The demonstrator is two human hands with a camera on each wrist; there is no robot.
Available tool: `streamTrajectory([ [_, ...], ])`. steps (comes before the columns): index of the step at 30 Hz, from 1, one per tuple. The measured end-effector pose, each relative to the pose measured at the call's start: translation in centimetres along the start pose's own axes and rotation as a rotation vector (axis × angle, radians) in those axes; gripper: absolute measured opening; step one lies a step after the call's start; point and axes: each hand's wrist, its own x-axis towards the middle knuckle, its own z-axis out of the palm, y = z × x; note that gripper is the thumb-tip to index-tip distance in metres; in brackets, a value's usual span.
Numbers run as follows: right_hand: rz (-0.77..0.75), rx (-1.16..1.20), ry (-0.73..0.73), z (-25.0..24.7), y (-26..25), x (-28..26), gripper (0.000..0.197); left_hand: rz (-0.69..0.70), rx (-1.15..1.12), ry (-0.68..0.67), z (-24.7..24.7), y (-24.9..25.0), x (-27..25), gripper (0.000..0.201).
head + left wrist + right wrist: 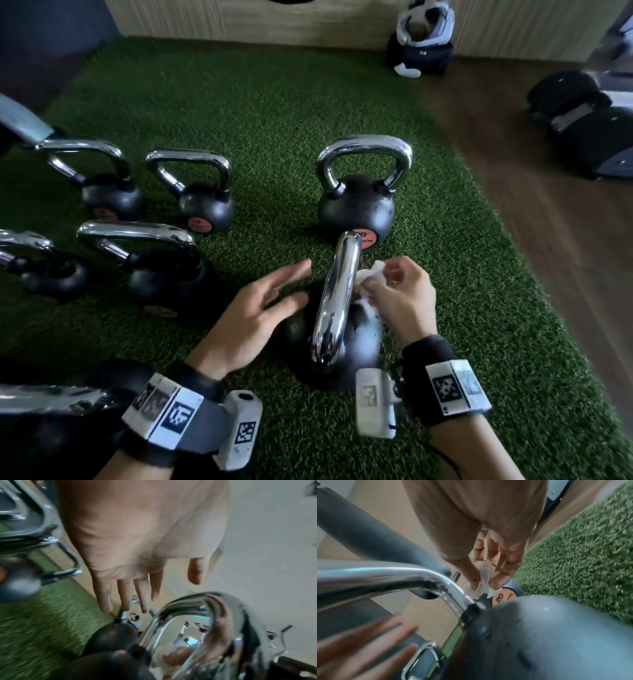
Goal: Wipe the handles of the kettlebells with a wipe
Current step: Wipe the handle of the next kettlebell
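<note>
A black kettlebell (pixel 356 346) with a chrome handle (pixel 337 294) stands on the green turf right in front of me. My right hand (pixel 394 294) pinches a crumpled white wipe (pixel 371 277) beside the right side of that handle. In the right wrist view the wipe (pixel 485 580) hangs between thumb and fingers, just beyond the handle's (pixel 388 577) far bend. My left hand (pixel 263 308) hovers left of the handle with straight, spread fingers (pixel 125 595), holding nothing. A second kettlebell (pixel 356 209) stands just behind.
Several more kettlebells (pixel 205 202) stand on the turf (pixel 260 102) at left, one at the bottom left corner (pixel 61 404). A wooden floor (pixel 548 222) borders the turf on the right, with dark equipment (pixel 589 120) and a bag (pixel 421 44) near the back wall.
</note>
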Motion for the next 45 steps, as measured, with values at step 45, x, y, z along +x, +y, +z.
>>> streamTrajectory([
  [45, -0.124, -0.340, -0.238, -9.2, 2.4, -3.7, 0.037, 0.247, 0.368, -0.357, -3.7, 5.9, 7.8, 0.054],
])
